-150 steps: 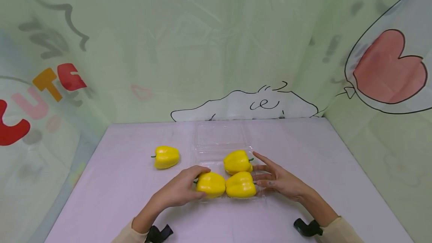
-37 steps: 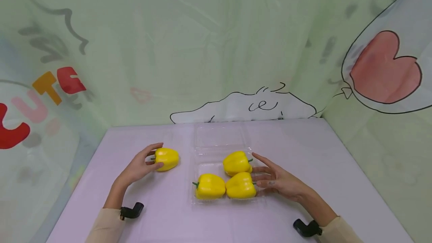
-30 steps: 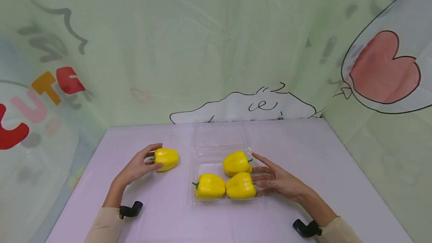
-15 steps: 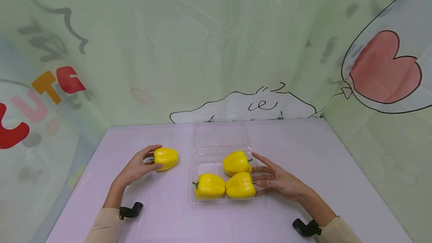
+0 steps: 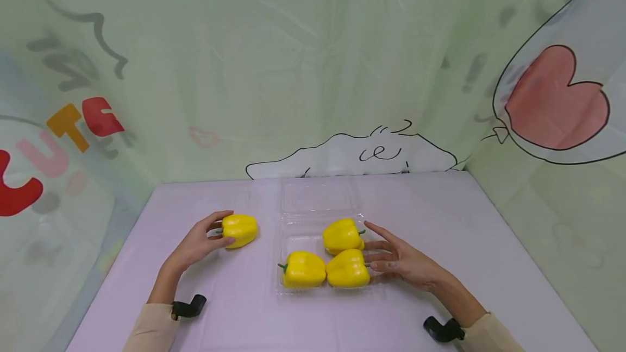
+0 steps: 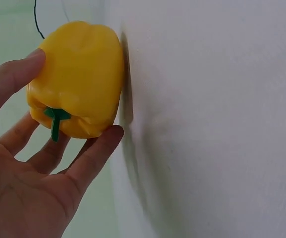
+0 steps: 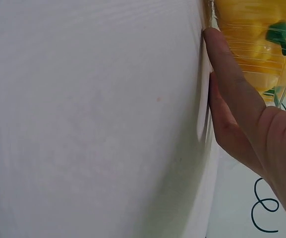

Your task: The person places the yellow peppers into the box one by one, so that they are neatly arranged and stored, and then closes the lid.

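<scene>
A yellow bell pepper (image 5: 239, 231) with a green stem lies at the left of the table. My left hand (image 5: 198, 240) holds it by the stem end. In the left wrist view, the thumb (image 6: 19, 77) lies on one side of that pepper and the fingertips on the other. A clear plastic container (image 5: 293, 243) stands mid-table with three more peppers inside: front left (image 5: 304, 269), front right (image 5: 348, 268) and back right (image 5: 343, 236). My right hand (image 5: 408, 262) holds the container's right edge, fingers along its outer wall, thumb above the rim.
The container's clear lid (image 5: 320, 197) lies folded back behind it, toward the rear of the white-covered table (image 5: 415, 205). Green printed cloth (image 5: 303, 69) walls off the back and sides. A dark wrist camera (image 5: 189, 307) sits on the left wrist, another (image 5: 442, 330) on the right.
My left hand has let go of the container's front left pepper and moved left to grip the separate one. That pepper has barely shifted in the last second. My right hand stays put.
</scene>
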The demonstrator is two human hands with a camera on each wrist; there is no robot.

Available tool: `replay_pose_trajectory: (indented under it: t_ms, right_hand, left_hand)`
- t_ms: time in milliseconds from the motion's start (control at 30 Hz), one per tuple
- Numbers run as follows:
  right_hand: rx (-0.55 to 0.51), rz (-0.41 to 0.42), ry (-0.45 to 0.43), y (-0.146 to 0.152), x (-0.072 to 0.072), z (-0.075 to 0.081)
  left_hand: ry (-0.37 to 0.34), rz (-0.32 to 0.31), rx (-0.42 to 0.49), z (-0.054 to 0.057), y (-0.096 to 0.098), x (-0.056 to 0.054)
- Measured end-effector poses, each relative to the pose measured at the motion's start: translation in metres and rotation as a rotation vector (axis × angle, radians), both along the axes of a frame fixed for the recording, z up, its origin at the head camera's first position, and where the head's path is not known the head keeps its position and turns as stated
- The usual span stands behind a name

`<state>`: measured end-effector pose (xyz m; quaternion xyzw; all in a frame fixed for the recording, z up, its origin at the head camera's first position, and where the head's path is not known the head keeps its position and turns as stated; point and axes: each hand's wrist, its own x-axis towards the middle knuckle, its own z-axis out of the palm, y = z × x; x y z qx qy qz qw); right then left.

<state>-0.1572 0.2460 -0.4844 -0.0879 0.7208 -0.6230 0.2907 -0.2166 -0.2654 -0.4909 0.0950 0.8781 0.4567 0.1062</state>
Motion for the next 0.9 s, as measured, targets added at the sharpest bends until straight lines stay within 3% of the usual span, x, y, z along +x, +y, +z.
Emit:
replay_pose_trajectory:
  t_ms: [267,500,900]
  right_hand:
    - [-0.005,0.000,0.004,0.000,0.001,0.000]
    - [-0.008,0.001,0.006,0.001,0.002,0.000]
    - [0.004,-0.010,0.014,0.000,0.002,0.001]
  left_hand:
    - [0.011,-0.023,0.027,0.008,0.006,0.004]
    - [0.026,-0.019,0.057,0.023,0.022,0.009]
    - [0.088,-0.115,0.139,0.049,0.055,0.020]
